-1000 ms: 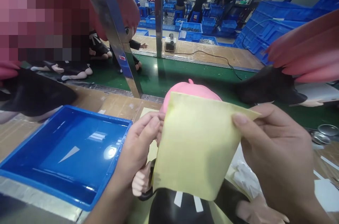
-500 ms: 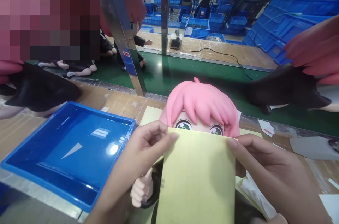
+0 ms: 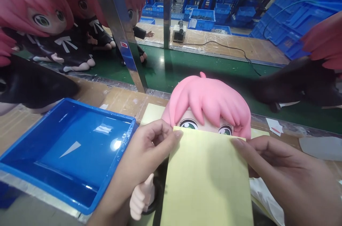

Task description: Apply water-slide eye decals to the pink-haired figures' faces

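A pale yellow sheet of paper (image 3: 207, 179) hangs between my hands, its top edge just below the eyes of a pink-haired figure (image 3: 211, 101). My left hand (image 3: 152, 151) pinches the sheet's upper left corner between thumb and fingers. At the upper right corner, my right hand (image 3: 280, 162) grips it the same way. The paper hides the figure's lower face and most of its body. One of the figure's small hands (image 3: 141, 197) shows beneath my left hand, beside a dark sleeve.
A blue tray (image 3: 133, 126) with a white triangular scrap lies at left. More pink-haired figures (image 3: 66, 46) stand along the green belt (image 3: 157, 62), behind a metal post (image 3: 125, 40). Another lies at right. Blue crates (image 3: 301, 12) and people are farther back.
The view has tilted down and shifted slightly, so the sheet and figure look a little larger and farther right. Both hands keep their hold on the paper.
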Available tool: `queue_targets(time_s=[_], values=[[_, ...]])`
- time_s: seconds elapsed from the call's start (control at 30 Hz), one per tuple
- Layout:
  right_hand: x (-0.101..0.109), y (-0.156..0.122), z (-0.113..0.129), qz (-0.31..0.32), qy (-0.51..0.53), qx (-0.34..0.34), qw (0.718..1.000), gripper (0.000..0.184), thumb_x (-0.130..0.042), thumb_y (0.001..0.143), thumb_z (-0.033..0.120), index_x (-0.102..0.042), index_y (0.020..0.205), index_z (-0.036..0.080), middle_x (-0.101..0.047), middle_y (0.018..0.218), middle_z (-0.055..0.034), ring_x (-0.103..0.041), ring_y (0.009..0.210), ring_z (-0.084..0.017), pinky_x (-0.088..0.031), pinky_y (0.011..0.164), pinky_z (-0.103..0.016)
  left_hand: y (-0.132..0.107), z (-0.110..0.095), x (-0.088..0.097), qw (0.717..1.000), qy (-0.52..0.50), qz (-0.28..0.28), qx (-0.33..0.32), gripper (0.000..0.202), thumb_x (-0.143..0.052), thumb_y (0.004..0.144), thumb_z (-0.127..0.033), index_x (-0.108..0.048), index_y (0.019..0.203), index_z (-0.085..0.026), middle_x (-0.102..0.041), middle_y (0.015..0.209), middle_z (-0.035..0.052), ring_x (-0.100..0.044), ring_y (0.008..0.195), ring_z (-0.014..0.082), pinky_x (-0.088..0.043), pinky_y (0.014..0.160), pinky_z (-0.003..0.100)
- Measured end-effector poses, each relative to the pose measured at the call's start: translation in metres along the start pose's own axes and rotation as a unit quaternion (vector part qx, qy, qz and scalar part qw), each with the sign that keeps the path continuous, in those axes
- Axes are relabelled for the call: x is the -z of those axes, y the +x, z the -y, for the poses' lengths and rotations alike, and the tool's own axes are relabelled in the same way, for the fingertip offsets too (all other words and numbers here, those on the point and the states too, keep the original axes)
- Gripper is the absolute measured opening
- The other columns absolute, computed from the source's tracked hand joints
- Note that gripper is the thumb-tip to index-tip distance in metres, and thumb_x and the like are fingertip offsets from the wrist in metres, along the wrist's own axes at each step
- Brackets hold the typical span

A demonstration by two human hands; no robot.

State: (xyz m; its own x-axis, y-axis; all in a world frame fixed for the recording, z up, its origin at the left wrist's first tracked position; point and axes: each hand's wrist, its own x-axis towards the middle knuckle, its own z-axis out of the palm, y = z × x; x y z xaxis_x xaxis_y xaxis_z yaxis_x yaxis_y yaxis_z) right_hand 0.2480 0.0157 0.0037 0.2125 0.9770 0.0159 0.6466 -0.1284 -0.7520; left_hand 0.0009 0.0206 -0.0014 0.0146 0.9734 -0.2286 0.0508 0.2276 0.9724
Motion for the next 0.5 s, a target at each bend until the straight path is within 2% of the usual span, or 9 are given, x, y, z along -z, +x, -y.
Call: queue_targets(time_s=[0.17, 0.33, 0.43, 0.5], values=[[0.000, 0.000, 0.000, 0.018, -0.011, -0.050, 0.999, 0.059, -0.064, 0.075, 0.086, -0.068, 0.066, 0.028, -0.065, 0.060, 0.0015, -0.060, 0.053, -0.017, -0.046, 0.044, -0.026, 0.001, 0.000, -0.001, 1.000, 0.016, 0.007, 0.019, 0.042, -0.071, 0.092, -0.051, -0.056, 0.070, -0.019, -0.049, 0.065, -0.0028, -0.040, 0.061, 0.0101, -0.031, 0.054, 0.021], [0.003, -0.002, 0.017, 0.045, -0.007, -0.111, 0.993, 0.058, -0.064, 0.074, 0.086, -0.066, 0.067, 0.029, -0.067, 0.065, 0.0012, -0.060, 0.062, -0.018, -0.047, 0.055, -0.028, 0.002, 0.001, -0.001, 1.000, 0.017, 0.005, 0.023, 0.043, -0.070, 0.092, -0.052, -0.056, 0.071, -0.018, -0.048, 0.065, -0.0033, -0.040, 0.062, 0.0096, -0.031, 0.054, 0.021], [0.004, -0.002, 0.018, 0.020, -0.030, -0.103, 0.994, 0.057, -0.062, 0.075, 0.085, -0.065, 0.065, 0.029, -0.064, 0.061, 0.0035, -0.058, 0.058, -0.015, -0.045, 0.053, -0.026, 0.001, -0.001, -0.001, 1.000, 0.022, 0.006, 0.020, 0.041, -0.070, 0.093, -0.049, -0.055, 0.070, -0.018, -0.048, 0.065, -0.0037, -0.039, 0.061, 0.0091, -0.031, 0.054, 0.021], [0.002, 0.000, 0.010, -0.002, -0.024, -0.041, 0.999, 0.053, -0.065, 0.078, 0.081, -0.066, 0.064, 0.030, -0.062, 0.057, 0.0046, -0.057, 0.052, -0.014, -0.043, 0.045, -0.023, 0.001, -0.003, -0.001, 0.999, 0.027, 0.004, 0.016, 0.040, -0.069, 0.094, -0.046, -0.055, 0.071, -0.018, -0.049, 0.065, -0.0043, -0.039, 0.061, 0.0085, -0.031, 0.054, 0.021]])
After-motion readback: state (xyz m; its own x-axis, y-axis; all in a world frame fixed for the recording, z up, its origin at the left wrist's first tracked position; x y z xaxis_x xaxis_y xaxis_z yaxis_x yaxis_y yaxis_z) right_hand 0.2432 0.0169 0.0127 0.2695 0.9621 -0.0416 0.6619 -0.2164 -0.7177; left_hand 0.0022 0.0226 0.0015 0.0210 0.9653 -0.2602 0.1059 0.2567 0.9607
